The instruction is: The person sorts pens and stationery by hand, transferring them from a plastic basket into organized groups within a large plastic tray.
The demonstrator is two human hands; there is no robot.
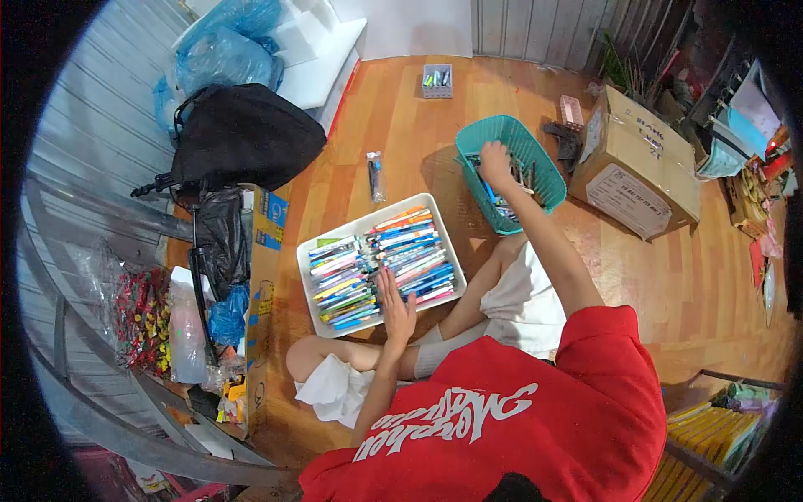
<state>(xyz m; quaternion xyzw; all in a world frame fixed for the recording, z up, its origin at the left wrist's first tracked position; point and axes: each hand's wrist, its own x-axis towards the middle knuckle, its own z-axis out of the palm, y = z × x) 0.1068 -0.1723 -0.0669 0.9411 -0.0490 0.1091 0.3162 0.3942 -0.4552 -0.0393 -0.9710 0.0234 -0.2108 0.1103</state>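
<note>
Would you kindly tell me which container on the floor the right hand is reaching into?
The teal basket beside the cardboard box: the right hand is within its rim, while the left hand is at pens in the white tray.

I saw the tray (351,229) as smooth white plastic and its pens (418,255) as plastic, shiny along the barrels. The basket (548,184) was plastic too, its walls perforated. From my remote seat, the floor (401,151) looked like wood, glossy enough to throw back light. The carton (640,163) was matt cardboard with a smooth paper label (627,199). I took the wall (109,109) for ribbed metal. The shirt (535,418) was matt cloth, the shorts (527,301) creased cloth, the sack (222,63) thin, crinkled plastic, and the pouch (375,176) clear, shiny plastic.
</note>
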